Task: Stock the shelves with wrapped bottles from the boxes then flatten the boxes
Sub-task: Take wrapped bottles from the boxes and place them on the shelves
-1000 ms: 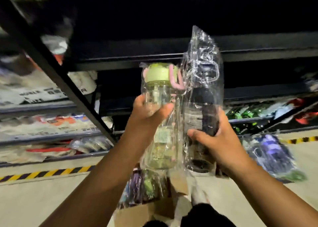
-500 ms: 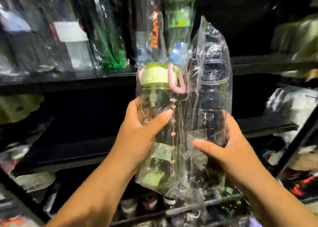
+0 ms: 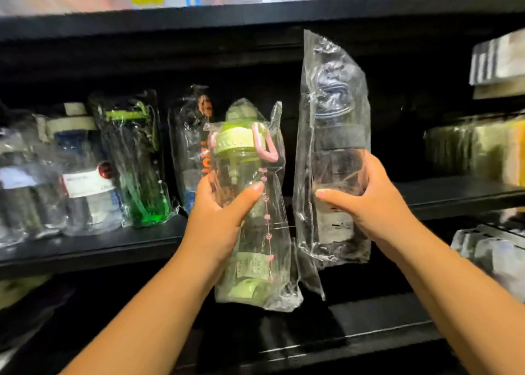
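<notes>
My left hand (image 3: 220, 212) grips a clear bottle with a green lid and pink handle (image 3: 250, 204), wrapped in clear plastic and held upright. A taller dark bottle in a clear bag (image 3: 332, 153) is upright in my right hand (image 3: 366, 201). Both bottles hover in front of a black shelf (image 3: 454, 192), side by side with a small gap between them. Several wrapped bottles (image 3: 133, 158) stand on the left part of that shelf.
The shelf board to the right of the dark bottle is bare up to a yellowish pack (image 3: 483, 147). A shelf above (image 3: 255, 13) carries blurred goods with yellow labels. A lower shelf (image 3: 341, 340) runs below, with wrapped items (image 3: 488, 249) at the right.
The view has swung up from the floor and box to the shelf with standing bottles. Both hands kept their bottles, and the two bottles have drawn slightly apart.
</notes>
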A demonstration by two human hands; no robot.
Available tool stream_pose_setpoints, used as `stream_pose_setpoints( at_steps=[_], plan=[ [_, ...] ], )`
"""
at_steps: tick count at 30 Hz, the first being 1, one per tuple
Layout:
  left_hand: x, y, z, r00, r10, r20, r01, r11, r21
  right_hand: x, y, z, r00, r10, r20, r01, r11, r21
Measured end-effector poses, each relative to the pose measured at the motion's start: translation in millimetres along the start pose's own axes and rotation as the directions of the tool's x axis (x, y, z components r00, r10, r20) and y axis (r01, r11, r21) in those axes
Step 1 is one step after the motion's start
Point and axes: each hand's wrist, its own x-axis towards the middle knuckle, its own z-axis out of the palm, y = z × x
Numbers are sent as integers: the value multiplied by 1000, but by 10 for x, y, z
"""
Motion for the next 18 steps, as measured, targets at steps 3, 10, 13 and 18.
stream_pose_setpoints(
  at_steps=[3,10,13,18],
  plan=[
    [127,41,9,999,2,-43,-1,1000,31,357,88,-16,1000,-8,-31,6,999,-47],
    [223,39,7,997,10,-81,-6,999,50,869,342,245,990,-30,-137,22,998,-58],
    [216,32,4,996,22,-83,-18,998,57,969,521,383,988,-40,-150,33,998,-47],
    [214,-14,-30,994,23,-104,-15,997,76,1047,726,553,989,-37,-142,24,996,-91]
  ],
)
